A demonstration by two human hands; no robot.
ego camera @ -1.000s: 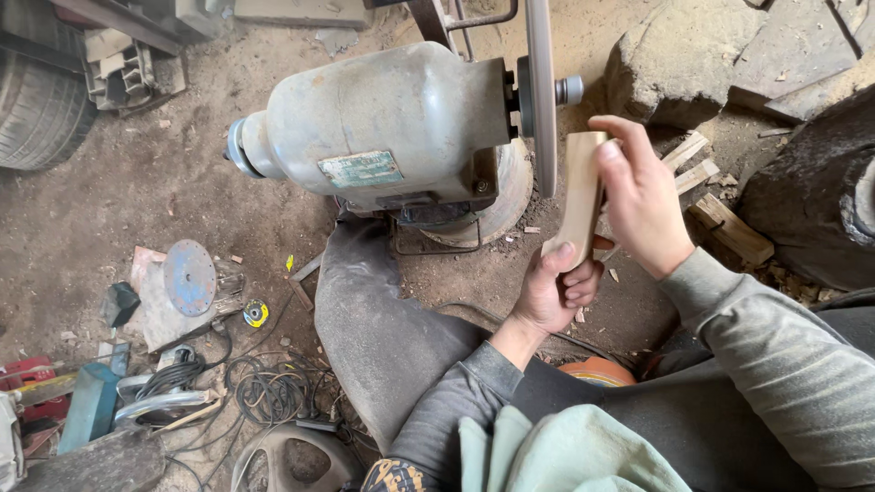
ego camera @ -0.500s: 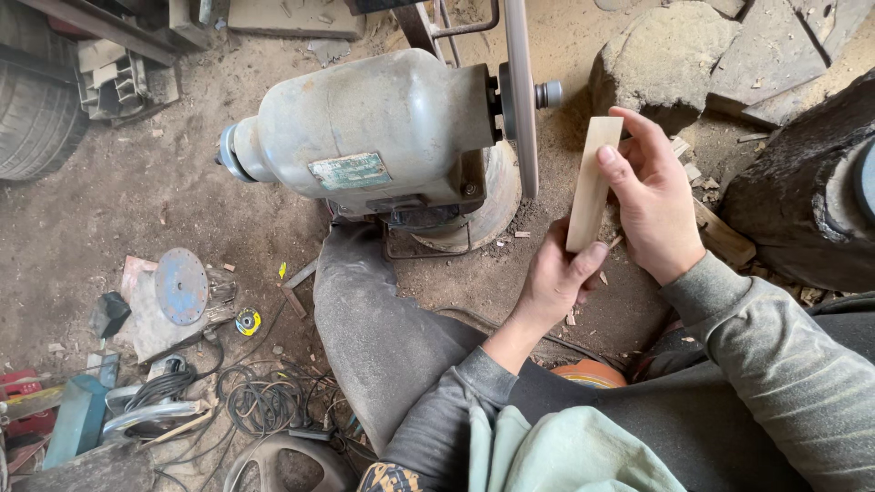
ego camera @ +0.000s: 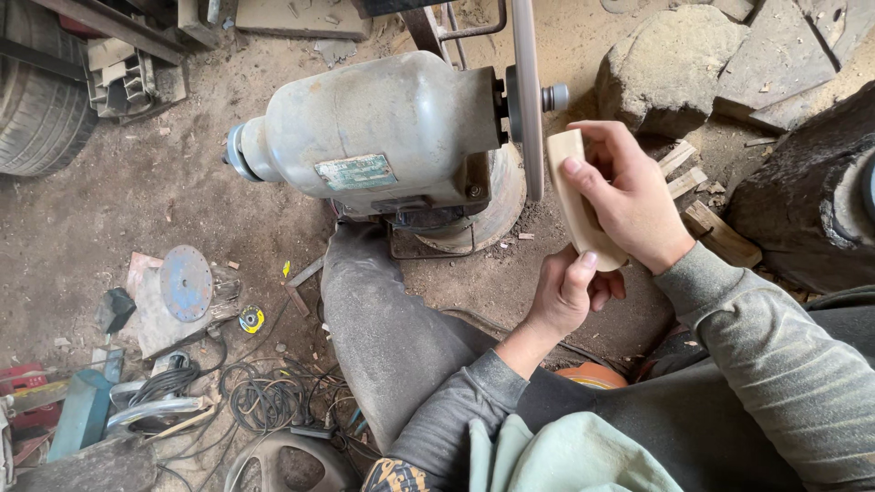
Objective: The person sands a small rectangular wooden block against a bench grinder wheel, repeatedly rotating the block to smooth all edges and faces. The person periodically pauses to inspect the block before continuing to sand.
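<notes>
1. Left hand point(ego camera: 567, 293), nearest the body, pinches the lower end of the wooden piece point(ego camera: 578, 202).
2. Right hand point(ego camera: 629, 193) wraps fingers around its upper part.
3. The wood stands just right of the grinder's point(ego camera: 383, 137) disc point(ego camera: 527, 91).

Dirt floor point(ego camera: 118, 210) with grinder motor point(ego camera: 383, 137), stones point(ego camera: 665, 68), cables point(ego camera: 264, 401), tyre point(ego camera: 36, 118).

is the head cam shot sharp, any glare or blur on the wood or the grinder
Head view: soft, even daylight with no hard glare; the wooden piece and both hands, left hand and right hand, look sharp; the grinder motor shows only a dull sheen; the thin disc is seen edge-on, so spin blur cannot be judged; edges bend slightly from the wide lens.
</notes>
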